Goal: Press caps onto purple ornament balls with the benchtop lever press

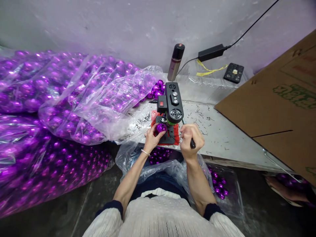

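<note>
A small black bench drill press (pixel 174 102) stands on the table, its base on a red mat (pixel 176 134). Under its head, my left hand (pixel 152 138) grips a shiny purple ball ornament (pixel 161 127) between thumb and fingers. To the right, my right hand (pixel 192 141) is wrapped round the black-tipped lever (pixel 193 143) of the press. The drill's tip is hidden behind the head. More purple balls (pixel 158 89) lie loose behind the press, and others (pixel 160 154) rest in clear plastic on my lap.
Large clear bags of purple balls (pixel 61 95) fill the left side. A spray can (pixel 176 62), a power adapter (pixel 211 52), a yellow strap (pixel 209 70) and a black flat box (pixel 233 73) sit along the wall. A cardboard box (pixel 276 105) leans in at right. Dark shavings litter the tabletop (pixel 217 131).
</note>
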Demonstrator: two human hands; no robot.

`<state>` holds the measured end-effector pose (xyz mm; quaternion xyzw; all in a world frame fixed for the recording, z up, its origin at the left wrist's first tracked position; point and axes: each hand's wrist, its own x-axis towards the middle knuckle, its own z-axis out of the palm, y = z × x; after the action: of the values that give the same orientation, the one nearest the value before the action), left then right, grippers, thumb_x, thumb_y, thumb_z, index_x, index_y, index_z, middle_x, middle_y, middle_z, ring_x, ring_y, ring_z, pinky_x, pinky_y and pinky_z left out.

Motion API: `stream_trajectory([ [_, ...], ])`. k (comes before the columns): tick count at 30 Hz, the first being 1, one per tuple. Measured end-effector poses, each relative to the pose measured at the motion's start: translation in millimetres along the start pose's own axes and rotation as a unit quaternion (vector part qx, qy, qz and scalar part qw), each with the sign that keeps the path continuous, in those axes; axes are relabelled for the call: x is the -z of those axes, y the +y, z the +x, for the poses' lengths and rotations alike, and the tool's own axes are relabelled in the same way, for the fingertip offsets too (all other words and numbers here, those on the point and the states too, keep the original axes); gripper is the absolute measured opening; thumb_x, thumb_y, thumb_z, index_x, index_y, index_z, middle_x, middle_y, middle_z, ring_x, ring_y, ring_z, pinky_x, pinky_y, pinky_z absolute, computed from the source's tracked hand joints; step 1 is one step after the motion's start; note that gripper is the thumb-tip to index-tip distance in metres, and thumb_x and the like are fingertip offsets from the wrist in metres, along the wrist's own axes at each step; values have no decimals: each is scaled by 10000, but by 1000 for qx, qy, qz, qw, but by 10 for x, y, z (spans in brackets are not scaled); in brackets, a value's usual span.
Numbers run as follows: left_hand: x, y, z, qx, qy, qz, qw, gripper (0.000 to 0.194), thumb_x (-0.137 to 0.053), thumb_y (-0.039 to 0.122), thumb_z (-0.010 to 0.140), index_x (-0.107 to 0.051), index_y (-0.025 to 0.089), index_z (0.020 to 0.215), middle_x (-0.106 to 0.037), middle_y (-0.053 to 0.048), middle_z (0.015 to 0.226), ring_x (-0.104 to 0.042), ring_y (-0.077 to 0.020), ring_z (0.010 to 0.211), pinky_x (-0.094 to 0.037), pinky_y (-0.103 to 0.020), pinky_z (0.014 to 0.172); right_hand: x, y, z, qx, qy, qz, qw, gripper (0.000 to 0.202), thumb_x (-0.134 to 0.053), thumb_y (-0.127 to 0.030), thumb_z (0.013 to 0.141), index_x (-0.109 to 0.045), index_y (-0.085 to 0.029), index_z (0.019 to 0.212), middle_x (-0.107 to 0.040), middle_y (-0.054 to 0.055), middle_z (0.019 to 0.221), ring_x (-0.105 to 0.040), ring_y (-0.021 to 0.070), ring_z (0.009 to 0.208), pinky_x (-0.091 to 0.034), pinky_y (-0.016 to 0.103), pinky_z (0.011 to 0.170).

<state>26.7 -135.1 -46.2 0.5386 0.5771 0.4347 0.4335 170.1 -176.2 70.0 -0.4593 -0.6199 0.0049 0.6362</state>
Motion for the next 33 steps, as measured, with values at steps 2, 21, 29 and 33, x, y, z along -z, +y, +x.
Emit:
stream_trajectory([
  [2,-25,-54,-17,-40,13,98,994,641,-864,488,763,-673,264,1332,-732,-110,1188,-639,-317,1187,-423,-500,1091,5,-3,1,4,-6,4,1000,314,-475,-160,994,-525,-220,690,-591,-3,681,-581,137,670,-434,310,627],
  [21,-194,-120,60,-200,-19,147,969,614,-813,471,801,-635,200,1323,-722,-141,1266,-668,-326,1177,-452,-495,1087,40,61,-111,19,-23,-21,999,284,-466,-160,982,-538,-226,716,-631,6,720,-616,144,689,-459,309,631],
  [29,-208,-122,24,-180,-14,128,975,591,-813,470,797,-645,211,1301,-722,-135,1231,-655,-326,1188,-426,-498,1126,-67,294,-381,75,9,-27,997,281,-442,-224,1005,-531,-232,738,-629,4,731,-605,133,645,-470,298,584],
  [33,-202,-126,14,-190,-9,130,973,574,-803,485,804,-647,213,1284,-727,-126,1212,-660,-325,1168,-431,-509,1119,-132,405,-481,80,36,-2,996,298,-428,-280,1021,-533,-232,747,-621,3,727,-590,137,631,-476,317,601],
])
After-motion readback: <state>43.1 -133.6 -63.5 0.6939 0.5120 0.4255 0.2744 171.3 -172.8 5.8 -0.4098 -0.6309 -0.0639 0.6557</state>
